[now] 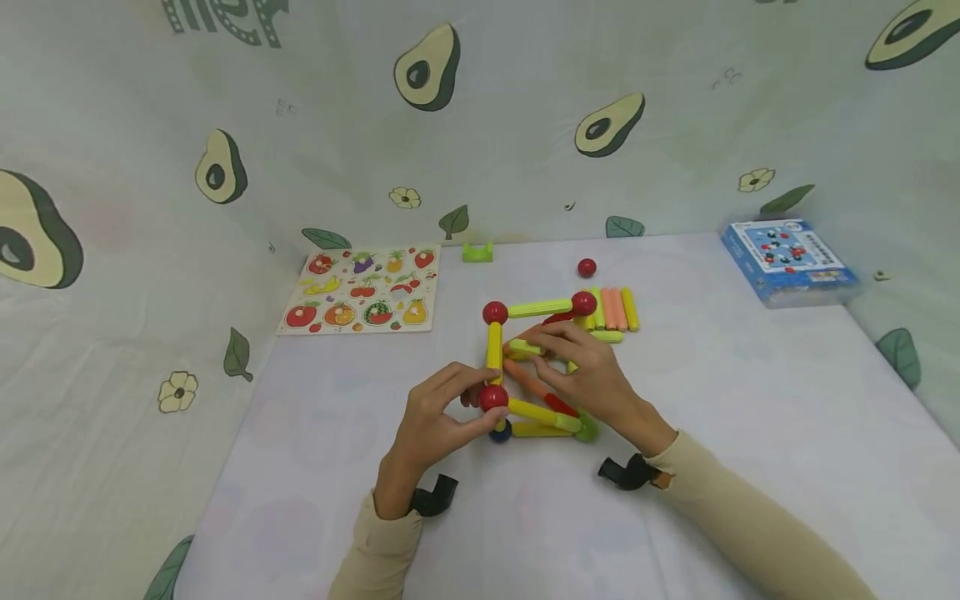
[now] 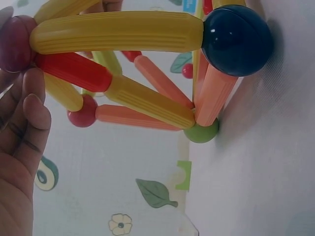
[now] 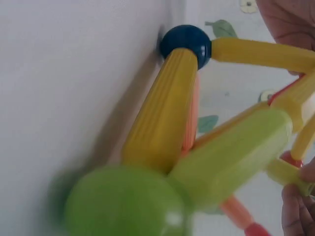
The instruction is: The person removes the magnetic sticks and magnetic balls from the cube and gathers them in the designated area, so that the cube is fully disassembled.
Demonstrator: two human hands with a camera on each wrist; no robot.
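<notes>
Frame (image 1: 527, 380) part-built; spare rods (image 1: 613, 309) & loose ball (image 1: 587, 267) unused. Corner ball (image 1: 493, 397) gripped by L hand (image 1: 437, 423), yel-grn rod (image 1: 524, 346) by R hand (image 1: 590, 375).

Rod-and-ball frame (image 1: 528, 381): standing (multicoloured).
Red ball (image 1: 493, 397): near corner, left hand (image 1: 431, 421) gripping.
Yellow-green rod (image 1: 525, 347): pinched by right hand (image 1: 588, 375).

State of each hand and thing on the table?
Left hand: gripping near red ball
Right hand: pinching lime stick
Frame: standing, sticks joined at balls
Spare red ball: apart, behind the frame
Spare sticks: lying side by side
Blue box: lying flat
Fruit board: lying flat
Green piece: lying apart
</notes>
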